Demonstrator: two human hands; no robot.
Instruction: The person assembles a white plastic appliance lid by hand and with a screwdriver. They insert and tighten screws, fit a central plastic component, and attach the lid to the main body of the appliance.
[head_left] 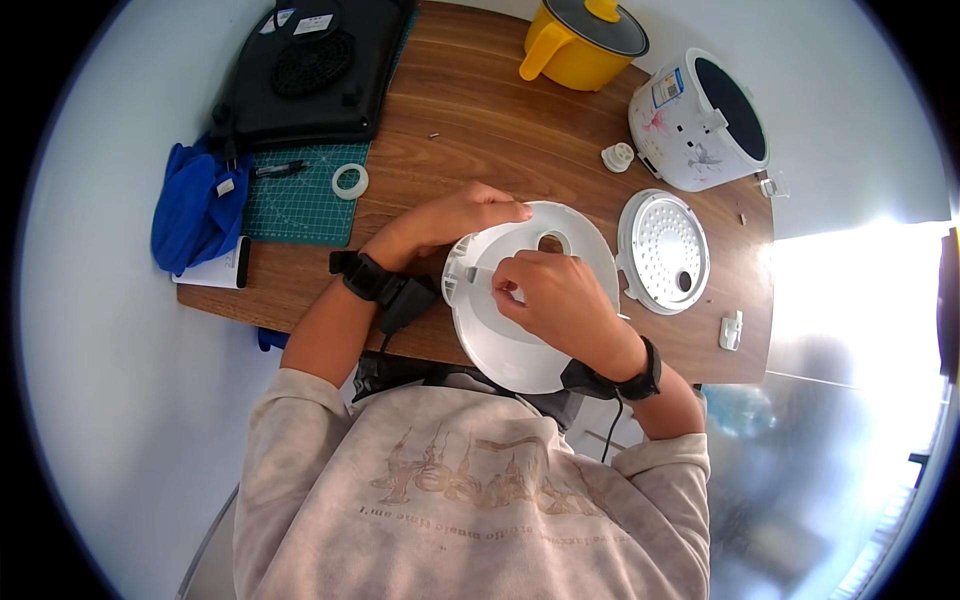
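Observation:
A round white plastic lid shell (505, 345), hollow side up, rests at the near edge of the table in front of me. My left hand (468, 215) grips its far left rim, with the thumb lying along the edge. Over the middle of the shell is my right hand (558, 298), its fingers curled and pinched together; whatever they hold, if anything, is hidden. A round hole (551, 243) shows in the shell just beyond the right hand. To the right lies a white perforated disc (668, 250) with a dark round opening.
A floral white rice cooker body (695, 135) lies tipped at the far right, near a small white cap (617, 157). A white latch piece (732, 331) sits rightward. Behind stands a yellow pot (580, 50). Leftward are a black appliance (300, 95), green mat (295, 205), tape roll (338, 182) and blue cloth (198, 210).

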